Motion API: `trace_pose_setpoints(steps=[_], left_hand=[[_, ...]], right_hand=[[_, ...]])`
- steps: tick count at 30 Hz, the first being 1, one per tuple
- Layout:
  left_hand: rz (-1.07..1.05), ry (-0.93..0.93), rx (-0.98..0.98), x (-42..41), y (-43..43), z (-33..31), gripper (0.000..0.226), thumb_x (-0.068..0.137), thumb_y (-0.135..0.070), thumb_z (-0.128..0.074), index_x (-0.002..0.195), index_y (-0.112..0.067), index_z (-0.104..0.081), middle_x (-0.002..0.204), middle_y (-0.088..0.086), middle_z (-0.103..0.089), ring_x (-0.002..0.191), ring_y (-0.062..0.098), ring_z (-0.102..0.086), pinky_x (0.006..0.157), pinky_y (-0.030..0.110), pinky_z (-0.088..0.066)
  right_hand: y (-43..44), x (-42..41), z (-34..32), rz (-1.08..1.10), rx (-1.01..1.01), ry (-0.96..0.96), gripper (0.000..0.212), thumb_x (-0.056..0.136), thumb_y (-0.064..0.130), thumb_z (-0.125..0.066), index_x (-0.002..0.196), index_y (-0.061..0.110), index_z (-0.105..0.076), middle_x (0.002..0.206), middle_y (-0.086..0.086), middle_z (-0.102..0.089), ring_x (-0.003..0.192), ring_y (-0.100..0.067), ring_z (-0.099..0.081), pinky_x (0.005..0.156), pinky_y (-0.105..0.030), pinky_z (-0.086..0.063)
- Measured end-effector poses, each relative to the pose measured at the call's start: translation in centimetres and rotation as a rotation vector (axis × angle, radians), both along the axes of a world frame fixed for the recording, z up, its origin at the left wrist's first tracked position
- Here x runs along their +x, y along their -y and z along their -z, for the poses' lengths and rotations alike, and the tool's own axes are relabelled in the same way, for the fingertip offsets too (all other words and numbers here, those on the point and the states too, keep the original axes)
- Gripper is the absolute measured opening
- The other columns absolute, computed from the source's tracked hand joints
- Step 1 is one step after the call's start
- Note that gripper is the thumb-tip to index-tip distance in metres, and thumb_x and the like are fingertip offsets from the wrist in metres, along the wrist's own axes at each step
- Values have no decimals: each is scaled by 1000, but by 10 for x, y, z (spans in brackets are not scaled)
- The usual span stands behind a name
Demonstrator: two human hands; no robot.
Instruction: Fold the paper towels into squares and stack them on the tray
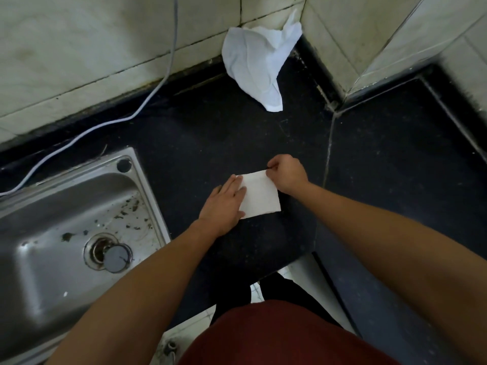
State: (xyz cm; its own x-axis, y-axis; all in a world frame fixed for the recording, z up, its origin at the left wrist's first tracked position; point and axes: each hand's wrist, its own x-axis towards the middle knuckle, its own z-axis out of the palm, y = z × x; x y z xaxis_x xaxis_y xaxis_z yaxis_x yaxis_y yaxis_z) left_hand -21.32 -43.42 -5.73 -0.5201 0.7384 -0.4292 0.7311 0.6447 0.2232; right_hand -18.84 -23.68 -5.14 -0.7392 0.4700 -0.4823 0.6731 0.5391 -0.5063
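White paper sits under your fingers: your right hand pinches the far corner of the folded paper towel, while your left hand lies flat with straight fingers pressing its left edge onto the dark counter. You look mid-crease. Next comes squaring the edges, then stacking, though no tray is in view. More crumpled towels lie by the tiled wall, and the steel sink sits to your left.

Home kitchen corner: steel sink w/ drain plug set in dark stone counter, grimy tiled walls.
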Motion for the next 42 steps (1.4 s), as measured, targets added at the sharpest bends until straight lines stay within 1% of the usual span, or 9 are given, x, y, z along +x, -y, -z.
trace_pose_setpoints(steps=[2,4,7,12,18,24,30,37,42], left_hand=[[-60,-34,77,1,5,-3,60,95,-31,-52,148,-14,-29,160,7,-9,148,22,-5,117,39,-18],[-145,-58,138,2,15,-7,53,95,-27,-53,144,-15,-37,157,7,-20,146,23,-15,115,38,-22],[-230,-87,136,0,37,-13,49,94,-26,-54,140,-15,-42,153,6,-28,141,23,-25,112,37,-27],[-254,-95,133,-4,73,-15,43,91,-22,-57,132,-13,-51,141,7,-43,129,25,-39,103,36,-33],[-196,-86,138,-24,71,-16,38,90,-23,-58,127,-14,-55,130,5,-50,118,24,-46,96,35,-40],[-28,-16,182,-17,21,-44,32,92,-20,-55,124,-14,-55,118,7,-55,107,25,-53,88,39,-45],[159,-54,222,18,-34,-78,27,92,-22,-54,119,-16,-59,111,5,-59,100,24,-58,80,36,-47],[492,-119,251,141,-110,-116,24,91,-27,-53,113,-18,-59,110,4,-61,100,25,-60,83,38,-50],[777,-126,317,311,-146,-128,26,90,-29,-53,114,-20,-60,113,4,-62,104,27,-60,83,38,-50]], right_hand=[[3,-8,-4,-291,188,-47,32,88,27,-64,119,19,-61,118,-4,-60,108,-22,-56,84,-36,-50],[12,-16,-7,-557,249,24,50,85,35,-69,130,22,-52,126,-5,-53,116,-24,-49,89,-40,-47],[25,-22,-6,-725,322,191,55,83,35,-70,131,21,-46,120,-6,-57,109,-25,-55,88,-40,-46],[30,-17,-7,-555,132,303,33,85,24,-68,115,15,-58,108,-5,-63,93,-22,-60,75,-34,-50],[19,17,-31,-312,-9,64,19,78,19,-70,93,22,-58,95,-1,-63,89,-21,-61,69,-34,-49],[-2,93,-71,-136,110,-112,29,82,32,-70,106,24,-57,97,2,-65,86,-20,-61,73,-40,-52],[-25,177,-109,-53,425,-163,26,93,43,-54,102,18,-60,100,-2,-64,89,-24,-60,66,-35,-41],[-35,367,-147,224,583,-117,26,96,41,-49,100,17,-57,98,-1,-63,88,-25,-60,65,-34,-41],[-4,554,-159,439,651,13,22,96,38,-48,105,20,-57,105,-1,-62,95,-27,-59,65,-33,-35]])
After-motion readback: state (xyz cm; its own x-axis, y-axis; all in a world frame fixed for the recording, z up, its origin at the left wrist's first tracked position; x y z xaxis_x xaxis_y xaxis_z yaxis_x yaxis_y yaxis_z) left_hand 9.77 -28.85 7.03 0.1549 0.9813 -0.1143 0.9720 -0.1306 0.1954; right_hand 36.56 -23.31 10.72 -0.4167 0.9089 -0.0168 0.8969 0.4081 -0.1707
